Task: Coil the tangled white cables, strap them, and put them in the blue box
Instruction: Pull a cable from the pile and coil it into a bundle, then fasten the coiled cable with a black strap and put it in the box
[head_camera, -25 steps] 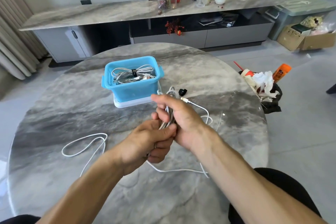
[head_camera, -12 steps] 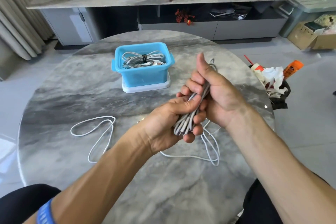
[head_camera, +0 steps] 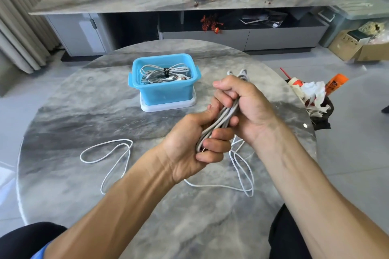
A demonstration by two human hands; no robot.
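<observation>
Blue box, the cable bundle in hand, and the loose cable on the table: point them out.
blue box (head_camera: 166, 92): head view, front wall.
cable bundle (head_camera: 221, 120): head view, strands between hands.
loose cable (head_camera: 105, 149): head view, left loop.

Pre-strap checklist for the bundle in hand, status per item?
1. Both hands grip the coiled bundle: left hand low, right hand high: ok.
2. Coil fully gathered: not ok, a white tail hangs to the table.
3. Strap on the bundle: cannot tell, none visible.
4. Blue box open, in front: ok.
5. Room in the box beside the strapped coil: cannot tell.
6. Loose cable on the table still uncoiled: not ok.
</observation>
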